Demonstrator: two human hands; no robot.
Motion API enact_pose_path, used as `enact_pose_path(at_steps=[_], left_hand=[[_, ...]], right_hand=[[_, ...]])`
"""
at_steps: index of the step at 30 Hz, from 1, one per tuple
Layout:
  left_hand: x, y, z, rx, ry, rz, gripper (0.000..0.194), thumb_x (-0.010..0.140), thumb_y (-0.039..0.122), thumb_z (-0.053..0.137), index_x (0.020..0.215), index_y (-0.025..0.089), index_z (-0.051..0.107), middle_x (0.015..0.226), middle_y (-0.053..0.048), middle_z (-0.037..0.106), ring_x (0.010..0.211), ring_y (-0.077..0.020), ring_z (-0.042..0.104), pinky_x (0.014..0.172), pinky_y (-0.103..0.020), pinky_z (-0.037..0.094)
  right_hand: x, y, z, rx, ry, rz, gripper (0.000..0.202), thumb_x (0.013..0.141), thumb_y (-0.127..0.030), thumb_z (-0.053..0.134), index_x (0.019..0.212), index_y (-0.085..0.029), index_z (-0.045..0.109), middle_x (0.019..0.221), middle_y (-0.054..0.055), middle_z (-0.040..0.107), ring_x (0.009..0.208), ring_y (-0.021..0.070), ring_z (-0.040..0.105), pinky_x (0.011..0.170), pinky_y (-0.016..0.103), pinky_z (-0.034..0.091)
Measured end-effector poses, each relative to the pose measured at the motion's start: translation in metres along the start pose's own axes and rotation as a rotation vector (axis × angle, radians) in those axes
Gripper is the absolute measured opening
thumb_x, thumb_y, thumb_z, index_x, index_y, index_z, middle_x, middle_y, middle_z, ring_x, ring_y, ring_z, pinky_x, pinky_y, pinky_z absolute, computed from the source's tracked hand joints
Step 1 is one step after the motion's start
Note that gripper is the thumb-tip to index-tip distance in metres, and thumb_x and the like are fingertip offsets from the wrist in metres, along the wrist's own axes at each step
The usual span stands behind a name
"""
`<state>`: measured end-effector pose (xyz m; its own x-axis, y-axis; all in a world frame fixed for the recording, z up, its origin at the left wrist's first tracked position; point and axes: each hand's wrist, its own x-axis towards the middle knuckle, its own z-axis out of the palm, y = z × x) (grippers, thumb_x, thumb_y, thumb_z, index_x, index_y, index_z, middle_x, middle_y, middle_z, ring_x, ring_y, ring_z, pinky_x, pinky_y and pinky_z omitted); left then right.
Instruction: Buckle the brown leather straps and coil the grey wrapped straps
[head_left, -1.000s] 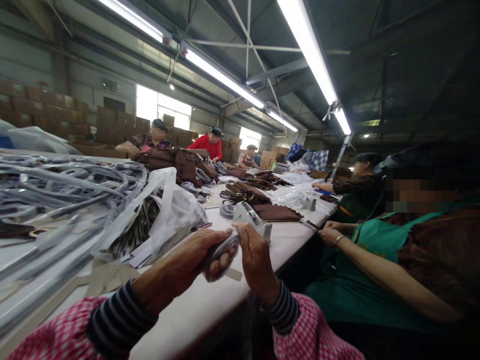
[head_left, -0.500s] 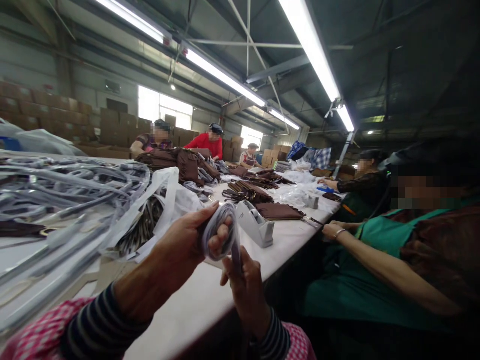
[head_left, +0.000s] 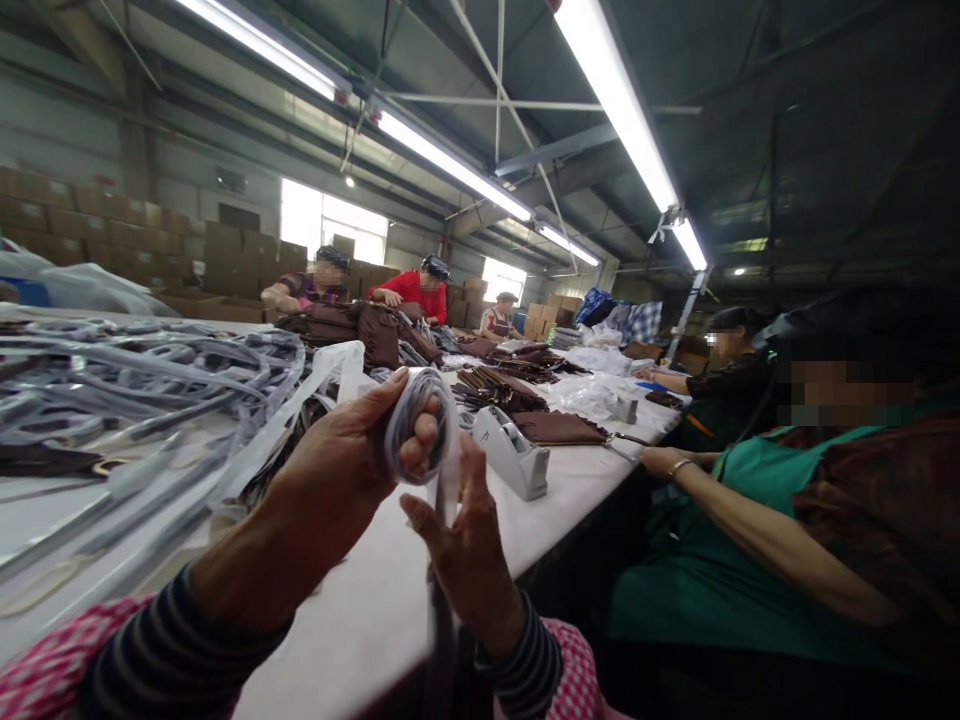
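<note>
My left hand is closed around a rolled grey strap, its fingers curled through the middle of the coil. The strap looks sheathed in clear plastic. From the coil a loose strap end hangs down past my right hand and over the table's front edge. That hand is just below and right of the coil, thumb and fingers apart, with the strap running between them. Whether its fingers touch the strap I cannot tell. A grey tape dispenser stands on the table beyond my right hand.
Many plastic-sheathed grey straps lie tangled on the left, beside a white plastic bag. Brown pouches are piled along the white table. A co-worker in a green apron sits close on the right; other people work farther back.
My left hand and the coil have shifted slightly left and up. My right hand's fingers have spread from their hold on the strap end.
</note>
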<state>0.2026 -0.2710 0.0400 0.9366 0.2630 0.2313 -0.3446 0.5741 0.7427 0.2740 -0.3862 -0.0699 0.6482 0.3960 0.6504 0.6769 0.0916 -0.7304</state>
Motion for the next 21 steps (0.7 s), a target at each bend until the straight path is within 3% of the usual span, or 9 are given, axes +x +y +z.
enact_pose_path(at_steps=[3,6,9,11,13,16,21], left_hand=[[-0.001,0.003,-0.001,-0.016,0.027,0.011,0.041,0.106,0.024,0.042,0.075,0.011,0.066,0.063,-0.003,0.059,0.045,-0.0083,0.049,0.043,-0.018,0.049],[-0.002,0.009,-0.001,-0.036,0.049,0.054,0.035,0.105,0.023,0.044,0.083,0.01,0.069,0.07,-0.005,0.063,0.048,-0.0084,0.053,0.046,-0.017,0.051],[-0.002,0.005,-0.002,0.052,-0.008,0.169,0.024,0.1,0.022,0.053,0.097,0.009,0.072,0.085,-0.011,0.072,0.065,-0.0146,0.067,0.064,-0.024,0.06],[0.001,-0.004,-0.005,0.188,-0.027,0.244,0.02,0.094,0.026,0.063,0.101,0.01,0.073,0.091,-0.012,0.076,0.074,-0.02,0.072,0.075,-0.032,0.062],[0.004,-0.017,-0.012,0.41,-0.04,0.307,0.019,0.091,0.032,0.07,0.099,0.014,0.073,0.093,-0.01,0.077,0.079,-0.0232,0.074,0.08,-0.034,0.06],[0.012,-0.038,-0.03,0.814,-0.13,0.447,0.013,0.092,0.033,0.071,0.092,0.02,0.072,0.089,-0.007,0.074,0.083,-0.023,0.07,0.078,-0.029,0.051],[0.022,-0.065,-0.059,1.372,-0.424,0.636,0.016,0.102,0.028,0.053,0.092,0.022,0.064,0.079,-0.005,0.062,0.067,-0.02,0.05,0.068,-0.032,0.033]], right_hand=[[-0.006,-0.006,0.018,0.01,0.078,0.055,0.054,0.098,-0.041,0.064,0.147,-0.03,0.044,0.127,0.008,0.066,0.113,0.0263,0.062,0.101,0.041,0.048],[-0.017,0.007,0.024,0.011,0.108,0.143,0.036,0.102,-0.049,0.054,0.129,-0.025,0.06,0.096,0.006,0.067,0.085,0.0224,0.062,0.082,0.037,0.052],[-0.025,0.021,0.018,0.313,-0.046,0.26,0.042,0.101,-0.058,0.052,0.106,-0.019,0.066,0.075,0.001,0.058,0.055,0.012,0.046,0.051,0.026,0.041],[-0.03,0.024,0.011,0.569,-0.182,0.381,0.045,0.097,-0.061,0.059,0.104,-0.016,0.064,0.072,0.0,0.059,0.047,0.008,0.042,0.043,0.022,0.033],[-0.036,0.02,0.002,0.751,-0.298,0.508,0.048,0.094,-0.061,0.063,0.11,-0.016,0.061,0.07,0.001,0.064,0.043,0.008,0.045,0.039,0.02,0.034],[-0.042,0.012,-0.019,0.83,-0.394,0.628,0.055,0.095,-0.066,0.058,0.116,-0.016,0.058,0.064,0.001,0.066,0.036,0.008,0.045,0.034,0.018,0.034],[-0.024,0.004,-0.08,0.584,-0.435,0.682,0.05,0.093,-0.063,0.064,0.103,-0.015,0.061,0.048,-0.007,0.054,0.029,0.0057,0.033,0.03,0.017,0.026]])
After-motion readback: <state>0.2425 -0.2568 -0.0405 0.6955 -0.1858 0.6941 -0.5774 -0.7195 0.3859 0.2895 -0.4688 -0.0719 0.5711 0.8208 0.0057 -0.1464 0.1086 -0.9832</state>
